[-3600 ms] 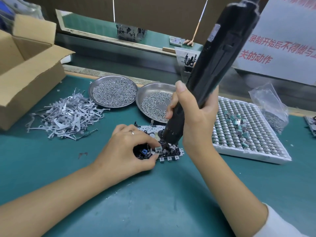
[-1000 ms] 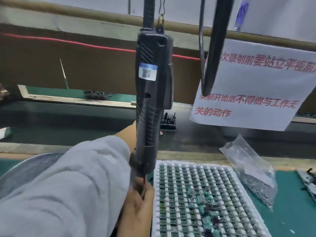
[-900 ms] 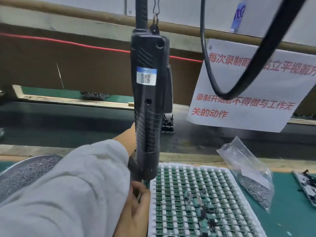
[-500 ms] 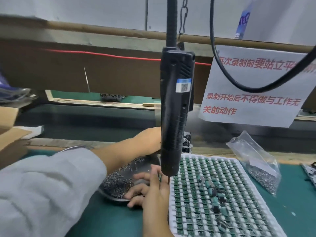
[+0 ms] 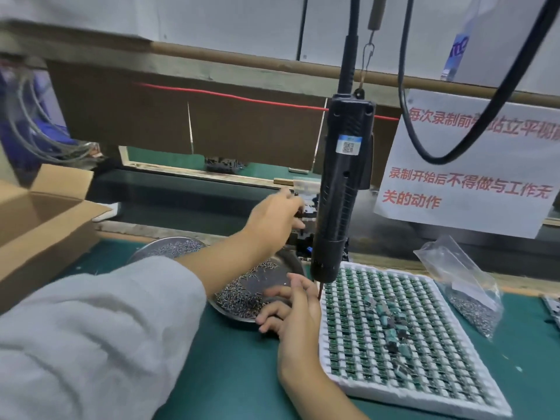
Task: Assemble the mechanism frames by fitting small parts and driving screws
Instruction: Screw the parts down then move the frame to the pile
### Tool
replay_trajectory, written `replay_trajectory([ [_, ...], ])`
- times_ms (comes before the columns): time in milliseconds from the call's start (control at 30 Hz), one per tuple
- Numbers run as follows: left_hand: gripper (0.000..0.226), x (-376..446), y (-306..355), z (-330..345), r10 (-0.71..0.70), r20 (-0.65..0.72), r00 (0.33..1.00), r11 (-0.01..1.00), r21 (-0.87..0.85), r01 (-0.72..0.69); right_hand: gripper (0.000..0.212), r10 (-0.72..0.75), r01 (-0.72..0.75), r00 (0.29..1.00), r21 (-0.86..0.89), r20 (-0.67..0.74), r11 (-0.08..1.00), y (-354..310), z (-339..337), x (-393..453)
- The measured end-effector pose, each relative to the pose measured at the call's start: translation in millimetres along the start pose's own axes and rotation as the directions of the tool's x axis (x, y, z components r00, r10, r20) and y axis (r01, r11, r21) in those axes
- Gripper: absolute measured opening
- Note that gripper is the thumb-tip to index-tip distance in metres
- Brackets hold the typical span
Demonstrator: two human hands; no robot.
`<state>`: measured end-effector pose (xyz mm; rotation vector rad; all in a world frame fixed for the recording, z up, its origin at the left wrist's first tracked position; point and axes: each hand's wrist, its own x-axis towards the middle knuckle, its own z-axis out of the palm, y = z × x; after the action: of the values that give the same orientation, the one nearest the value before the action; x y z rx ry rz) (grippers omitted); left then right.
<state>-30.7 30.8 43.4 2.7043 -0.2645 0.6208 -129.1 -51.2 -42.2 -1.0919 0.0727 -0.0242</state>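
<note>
The mechanism frame (image 5: 304, 237) is a dark, blocky assembly with a small blue part low on it, held out past the far edge of the green worktop (image 5: 242, 374) over the dark conveyor strip, half hidden behind the hanging electric screwdriver (image 5: 342, 189). The left hand (image 5: 274, 219) grasps it from the left, fingers curled around its near side. The right hand (image 5: 295, 310) lies on the worktop with its fingers loosely spread, tips over the rim of the screw dish (image 5: 242, 286), holding nothing I can make out; the screwdriver's bit hangs just beside its forefinger. A second dish of screws (image 5: 169, 248) sits farther left, near the open cardboard box (image 5: 39, 213). The white parts tray (image 5: 403, 334) fills the right side, close against the right hand, with a plastic bag of screws (image 5: 463, 286) beyond its far corner. Open green surface lies only in front, between the sleeve and the tray.
</note>
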Motion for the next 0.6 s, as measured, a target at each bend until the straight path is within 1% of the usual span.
replay_trajectory([
  [33, 0.019, -5, -6, -7, -0.015, -0.027, 1.000, 1.000, -0.019, 0.014, 0.012, -0.005, 0.005, 1.000, 0.001, 0.017, 1.000, 0, 0, -1],
  [100, 0.024, -20, -25, -24, -0.047, -0.089, 0.995, 0.999, -0.001, 0.047, 0.013, -0.019, 0.019, 0.999, -0.005, 0.048, 1.000, -1, 0, -2],
  [133, 0.026, -34, -36, -35, -0.066, -0.106, 0.992, 0.998, 0.008, 0.067, 0.013, -0.026, 0.026, 0.998, -0.010, 0.060, 1.000, -1, 0, -3],
  [200, 0.029, -70, -51, -56, -0.088, -0.154, 0.984, 0.996, -0.032, 0.085, 0.014, -0.041, 0.042, 0.997, -0.015, 0.068, 0.999, -2, 0, -6],
  [234, 0.029, -91, -54, -65, -0.072, -0.172, 0.982, 0.997, -0.043, 0.065, 0.014, -0.048, 0.049, 0.997, -0.019, 0.062, 0.999, -3, 0, -8],
  [300, 0.029, -134, -56, -77, 0.004, -0.200, 0.980, 0.999, -0.033, -0.011, 0.016, -0.078, 0.079, 0.996, -0.044, 0.031, 0.996, -4, 0, -11],
  [400, 0.027, -192, -55, -79, 0.141, -0.183, 0.973, 0.989, -0.021, -0.147, 0.019, -0.212, 0.213, 0.977, -0.179, 0.020, 0.961, -3, -5, -23],
  [434, 0.024, -208, -53, -78, 0.202, -0.162, 0.966, 0.978, -0.021, -0.208, 0.020, -0.281, 0.282, 0.959, -0.243, 0.037, 0.928, -2, -8, -29],
  [501, 0.025, -232, -52, -73, 0.321, -0.104, 0.941, 0.944, -0.045, -0.327, 0.016, -0.428, 0.449, 0.892, -0.373, 0.143, 0.812, 0, -17, -42],
  [567, 0.026, -244, -53, -63, 0.423, -0.063, 0.904, 0.903, -0.056, -0.427, 0.014, -0.519, 0.610, 0.792, -0.441, 0.321, 0.659, -1, -28, -55],
  [601, 0.025, -246, -55, -58, 0.467, -0.043, 0.883, 0.882, -0.053, -0.469, 0.016, -0.540, 0.691, 0.723, -0.459, 0.431, 0.559, -2, -34, -60],
])
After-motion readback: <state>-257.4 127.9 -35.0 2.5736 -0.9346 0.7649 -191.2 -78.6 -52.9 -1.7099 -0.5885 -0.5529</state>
